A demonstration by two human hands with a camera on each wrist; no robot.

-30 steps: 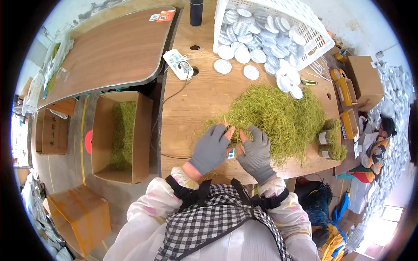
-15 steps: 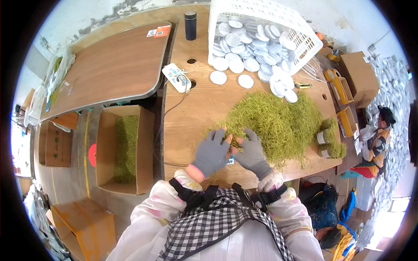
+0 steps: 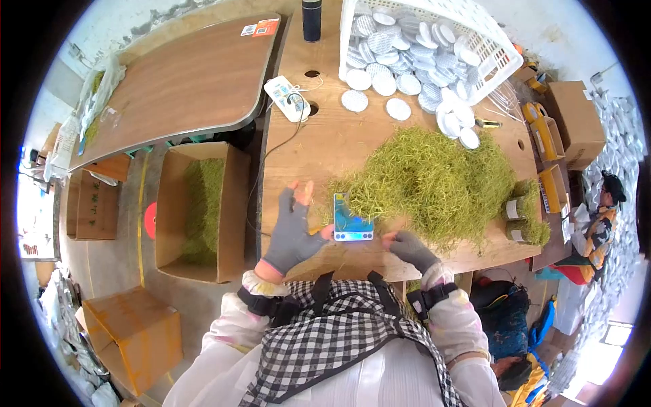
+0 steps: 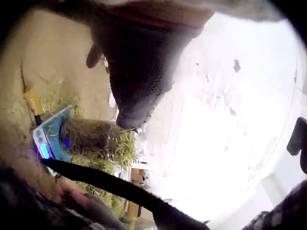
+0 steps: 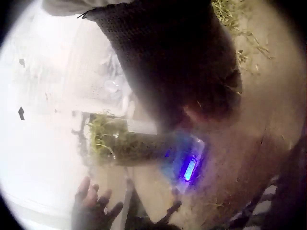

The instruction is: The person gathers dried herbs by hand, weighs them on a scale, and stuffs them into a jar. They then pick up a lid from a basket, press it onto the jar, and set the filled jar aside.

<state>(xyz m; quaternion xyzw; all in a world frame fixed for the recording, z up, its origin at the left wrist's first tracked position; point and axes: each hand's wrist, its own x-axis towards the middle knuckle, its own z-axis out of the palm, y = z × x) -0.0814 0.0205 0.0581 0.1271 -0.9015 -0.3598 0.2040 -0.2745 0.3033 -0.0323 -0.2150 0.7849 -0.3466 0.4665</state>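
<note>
A small scale (image 3: 354,236) with a lit display lies at the near edge of the herb pile. On it stands a clear jar (image 4: 88,139) filled with dried green herb, some poking out of the top. My gloved left hand (image 3: 293,230) hovers left of the scale, fingers spread and holding nothing. To the right of the scale is my gloved right hand (image 3: 412,249), its fingers loosely bent, bare tips toward the scale, with nothing visible in them. Both hands are apart from the jar. The large dried herb pile (image 3: 441,183) spreads behind the right hand.
Two filled jars (image 3: 517,209) stand at the pile's right. A white basket (image 3: 498,61) spills round silvery lids (image 3: 398,108) at the back. A power strip (image 3: 287,98) and dark flask (image 3: 311,24) sit left. A carton (image 3: 234,224) of herb is beside the table; another person (image 3: 593,224) sits right.
Both hands were together over the near edge of the herb, covering most of the scale. They have parted, left hand leftward and right hand rightward, exposing the lit scale.
</note>
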